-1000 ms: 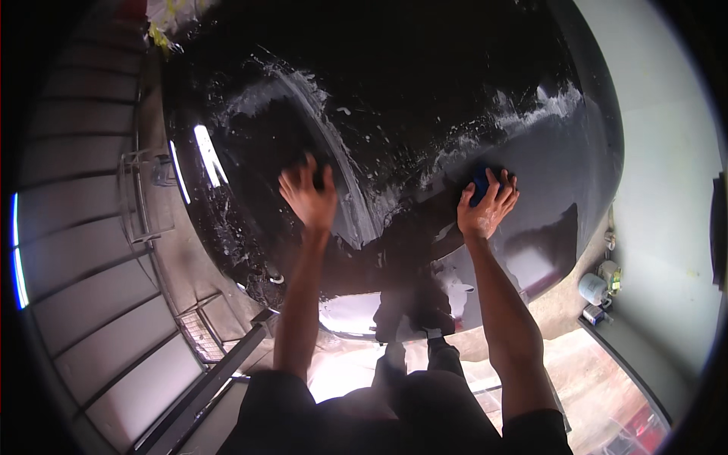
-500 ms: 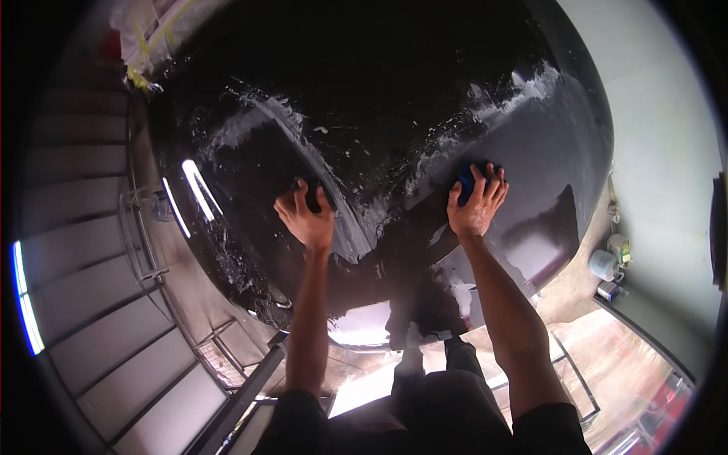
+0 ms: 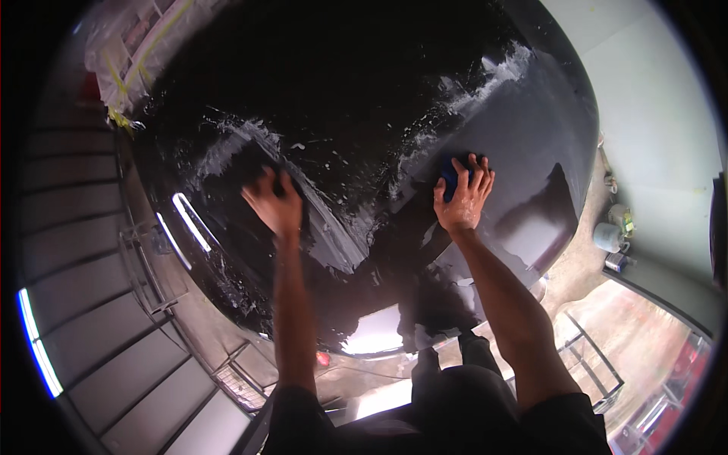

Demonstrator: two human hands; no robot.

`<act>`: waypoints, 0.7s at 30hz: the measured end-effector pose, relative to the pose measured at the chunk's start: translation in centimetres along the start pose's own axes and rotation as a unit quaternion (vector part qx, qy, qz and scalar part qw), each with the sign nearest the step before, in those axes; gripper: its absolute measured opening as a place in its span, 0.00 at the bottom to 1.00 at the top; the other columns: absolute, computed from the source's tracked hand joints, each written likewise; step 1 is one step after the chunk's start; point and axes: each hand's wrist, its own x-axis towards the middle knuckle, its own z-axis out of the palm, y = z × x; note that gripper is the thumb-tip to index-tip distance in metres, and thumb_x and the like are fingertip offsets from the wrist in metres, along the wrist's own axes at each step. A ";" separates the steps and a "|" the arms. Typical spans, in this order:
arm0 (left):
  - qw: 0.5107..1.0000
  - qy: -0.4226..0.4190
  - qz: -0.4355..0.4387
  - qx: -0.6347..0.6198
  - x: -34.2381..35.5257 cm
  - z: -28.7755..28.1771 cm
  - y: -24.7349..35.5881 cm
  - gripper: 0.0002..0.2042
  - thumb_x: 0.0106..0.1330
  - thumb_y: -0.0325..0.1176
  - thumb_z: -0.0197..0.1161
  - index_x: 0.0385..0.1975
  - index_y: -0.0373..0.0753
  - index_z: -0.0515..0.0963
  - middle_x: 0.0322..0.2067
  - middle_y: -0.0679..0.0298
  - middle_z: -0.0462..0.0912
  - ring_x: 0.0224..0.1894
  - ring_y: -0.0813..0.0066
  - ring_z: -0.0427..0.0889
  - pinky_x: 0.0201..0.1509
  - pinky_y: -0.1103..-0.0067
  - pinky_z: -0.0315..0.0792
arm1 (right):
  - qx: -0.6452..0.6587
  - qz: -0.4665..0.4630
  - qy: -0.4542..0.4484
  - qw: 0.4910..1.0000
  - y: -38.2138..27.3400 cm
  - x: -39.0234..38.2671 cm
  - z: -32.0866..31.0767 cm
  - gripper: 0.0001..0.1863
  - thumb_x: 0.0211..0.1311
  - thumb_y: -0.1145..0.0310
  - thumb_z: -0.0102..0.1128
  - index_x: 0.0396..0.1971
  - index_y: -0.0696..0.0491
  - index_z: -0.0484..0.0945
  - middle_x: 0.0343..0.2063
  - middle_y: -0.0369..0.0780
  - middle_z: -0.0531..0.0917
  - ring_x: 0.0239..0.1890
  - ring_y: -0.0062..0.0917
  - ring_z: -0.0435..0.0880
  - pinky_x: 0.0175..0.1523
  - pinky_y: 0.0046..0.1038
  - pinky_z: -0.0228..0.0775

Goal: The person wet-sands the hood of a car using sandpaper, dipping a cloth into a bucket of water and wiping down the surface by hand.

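A large glossy black car panel (image 3: 326, 83) spreads out below me, wet and streaked with whitish-grey residue. My right hand (image 3: 464, 205) rests on its right half, fingers curled over a blue pad (image 3: 450, 180) pressed to the dull grey area. On the left half, my left hand (image 3: 274, 206) is smeared by motion. Its fingers bend round what looks like a dark pad, hard to make out against the black surface. A pale streak of residue (image 3: 330, 227) runs just right of this hand.
Plastic-wrapped parts with yellow tape (image 3: 125, 76) stand at the far left. A metal frame (image 3: 144, 265) is left of the panel. Containers (image 3: 609, 236) sit on the floor by the pale wall (image 3: 652, 114) at right. Another frame (image 3: 595, 356) stands at the lower right.
My left hand has slid left across the panel. My right hand, with the blue pad, has shifted slightly left and up in the picture. The whole view has tilted a little.
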 end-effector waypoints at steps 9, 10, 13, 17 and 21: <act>0.999 -0.023 -0.016 -0.039 -3.2 -1.7 2.7 0.18 0.64 0.34 0.76 0.52 0.35 0.87 0.42 0.52 0.81 0.52 0.46 0.77 0.61 0.55 0.73 | 0.021 -0.009 0.005 1.000 0.3 0.1 0.1 0.30 0.66 0.60 0.65 0.68 0.47 0.74 0.71 0.50 0.69 0.81 0.56 0.55 0.84 0.64 0.41; 0.999 -0.012 0.017 -0.046 -4.2 -1.9 3.2 0.18 0.65 0.34 0.76 0.52 0.35 0.86 0.43 0.52 0.81 0.52 0.47 0.77 0.61 0.55 0.73 | 0.020 -0.008 0.004 1.000 0.3 0.1 0.2 0.30 0.66 0.59 0.64 0.68 0.46 0.74 0.71 0.50 0.69 0.82 0.56 0.55 0.84 0.65 0.40; 0.997 -0.057 -0.048 -0.016 -0.7 -0.1 1.8 0.18 0.65 0.36 0.76 0.51 0.35 0.86 0.46 0.49 0.79 0.53 0.44 0.77 0.60 0.52 0.73 | 0.020 -0.012 0.010 1.000 0.3 0.1 0.3 0.30 0.66 0.59 0.64 0.68 0.46 0.74 0.72 0.50 0.69 0.82 0.56 0.55 0.84 0.64 0.40; 0.995 0.016 -0.087 0.041 4.5 2.8 0.4 0.17 0.65 0.41 0.76 0.49 0.40 0.87 0.42 0.49 0.79 0.49 0.46 0.78 0.53 0.53 0.75 | 0.008 -0.007 0.010 1.000 0.3 0.1 0.3 0.29 0.66 0.59 0.64 0.67 0.46 0.74 0.72 0.50 0.69 0.82 0.55 0.55 0.84 0.64 0.40; 1.000 -0.015 -0.014 0.016 -2.7 -1.8 3.6 0.18 0.68 0.41 0.73 0.53 0.39 0.87 0.46 0.47 0.79 0.48 0.45 0.78 0.57 0.53 0.74 | 0.012 -0.001 0.010 1.000 0.3 0.1 0.3 0.29 0.66 0.59 0.65 0.67 0.46 0.74 0.71 0.50 0.70 0.81 0.55 0.56 0.84 0.63 0.41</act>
